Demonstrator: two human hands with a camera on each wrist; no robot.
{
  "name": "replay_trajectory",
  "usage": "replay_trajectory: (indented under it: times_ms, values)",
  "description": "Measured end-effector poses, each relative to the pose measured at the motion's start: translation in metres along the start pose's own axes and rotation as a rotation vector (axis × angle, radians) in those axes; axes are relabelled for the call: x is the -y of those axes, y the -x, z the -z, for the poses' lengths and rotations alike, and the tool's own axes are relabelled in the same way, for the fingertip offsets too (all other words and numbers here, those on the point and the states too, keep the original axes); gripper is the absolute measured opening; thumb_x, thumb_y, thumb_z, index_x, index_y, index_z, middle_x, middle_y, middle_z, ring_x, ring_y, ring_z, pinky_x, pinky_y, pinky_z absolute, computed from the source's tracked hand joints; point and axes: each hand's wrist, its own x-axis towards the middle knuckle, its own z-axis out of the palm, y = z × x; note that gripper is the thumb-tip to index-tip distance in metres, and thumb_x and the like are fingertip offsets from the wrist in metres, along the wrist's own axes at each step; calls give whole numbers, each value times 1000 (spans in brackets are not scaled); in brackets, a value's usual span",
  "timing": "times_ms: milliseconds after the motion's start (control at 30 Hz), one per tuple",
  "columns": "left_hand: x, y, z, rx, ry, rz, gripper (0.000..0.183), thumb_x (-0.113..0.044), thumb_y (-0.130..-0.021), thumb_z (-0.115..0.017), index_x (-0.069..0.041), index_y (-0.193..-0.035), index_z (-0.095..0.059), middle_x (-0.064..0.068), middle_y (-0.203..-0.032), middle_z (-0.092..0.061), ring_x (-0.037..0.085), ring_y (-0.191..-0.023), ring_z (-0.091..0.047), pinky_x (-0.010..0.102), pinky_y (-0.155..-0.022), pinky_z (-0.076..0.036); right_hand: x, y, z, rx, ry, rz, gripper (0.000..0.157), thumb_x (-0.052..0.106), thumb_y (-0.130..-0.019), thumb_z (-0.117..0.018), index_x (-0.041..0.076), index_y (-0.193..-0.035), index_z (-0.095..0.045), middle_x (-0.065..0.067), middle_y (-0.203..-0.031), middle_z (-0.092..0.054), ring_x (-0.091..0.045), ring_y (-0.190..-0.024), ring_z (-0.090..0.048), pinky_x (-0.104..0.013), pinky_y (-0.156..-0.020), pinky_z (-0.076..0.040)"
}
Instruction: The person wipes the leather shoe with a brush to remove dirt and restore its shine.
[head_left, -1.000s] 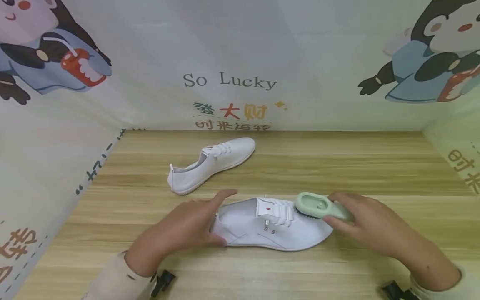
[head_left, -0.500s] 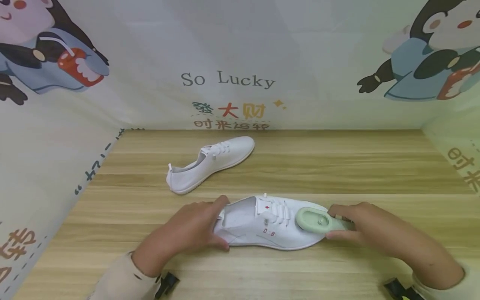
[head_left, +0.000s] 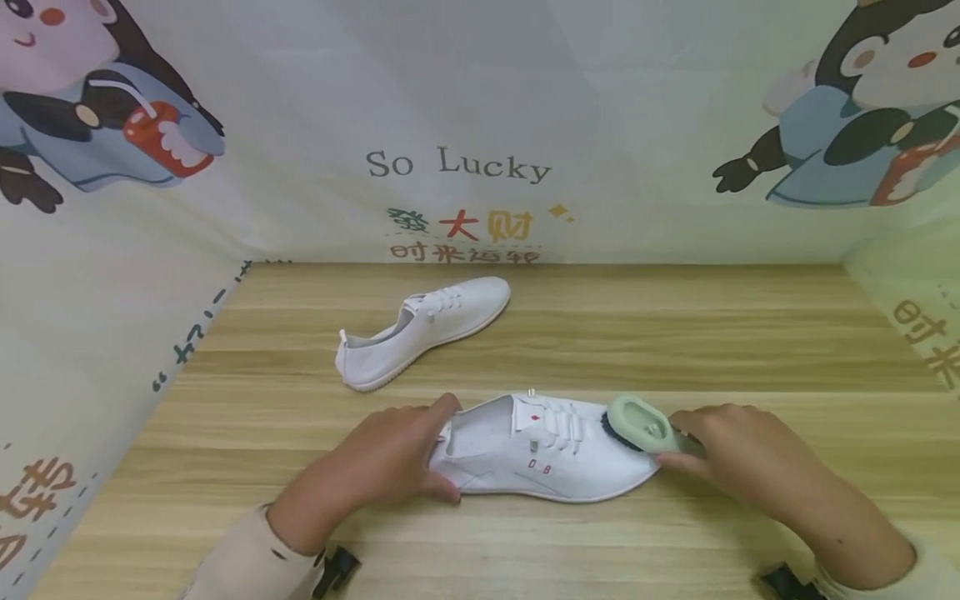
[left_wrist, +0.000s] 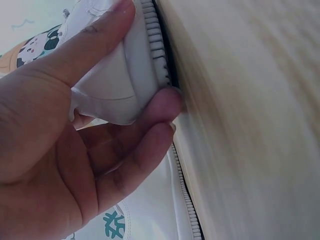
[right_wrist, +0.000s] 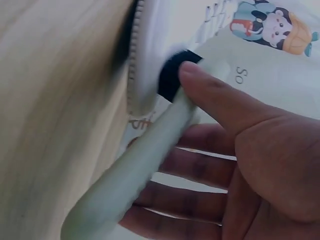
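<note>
A white lace-up shoe lies sole down on the wooden table, its toe pointing right. My left hand grips its heel; in the left wrist view the thumb lies along one side and curled fingers press near the sole. A pale green brush with dark bristles is in my right hand, pinched between thumb and fingers near its head. The bristles touch the upper of the shoe by the toe, and the brush is tilted. Its handle runs under my right palm.
A second white shoe lies farther back on the table, toe to the right. A printed cloth with cartoon figures forms the back and side walls.
The brush has gone from beside the laces down over the toe, then back up slightly and tilted. My left hand has closed its raised thumb side onto the heel.
</note>
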Motion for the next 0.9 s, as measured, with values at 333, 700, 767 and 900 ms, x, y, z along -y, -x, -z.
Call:
replay_trajectory:
  times_ms: [333, 700, 767, 900]
  values:
    - [1, 0, 0, -4, 9, -16, 73, -47, -62, -91, -16, -114, -51, -6, -77, -59, 11, -65, -52, 30, -57, -42, 8, 3, -3, 11, -22, 100, 29, 49, -81, -77, 22, -86, -68, 18, -75, -59, 2, -62, -43, -23, -56, -41]
    - [-1, 2, -2, -20, -38, -36, 71, -48, -63, -91, -15, -110, -49, -6, -73, -54, 12, -63, -50, 31, -56, -41, 10, 1, -4, -128, 113, 25, 39, 46, -79, -80, 12, -96, -74, 2, -83, -72, -10, -60, -58, -31, -47, -44]
    - [0, 2, -2, -21, -37, -35, 71, -48, -63, -91, -15, -110, -48, -6, -73, -53, 12, -63, -50, 31, -56, -41, 8, 3, -2, -89, 96, -2, 37, 46, -79, -79, 13, -94, -73, 5, -79, -69, -9, -59, -54, -30, -47, -42]
    - [0, 3, -2, -19, -30, -41, 70, -47, -63, -91, -15, -110, -48, -6, -72, -53, 12, -63, -50, 31, -56, -41, 2, 7, 2, 22, 36, -30, 30, 48, -81, -77, 20, -82, -65, 13, -69, -55, -6, -59, -41, -29, -51, -36]
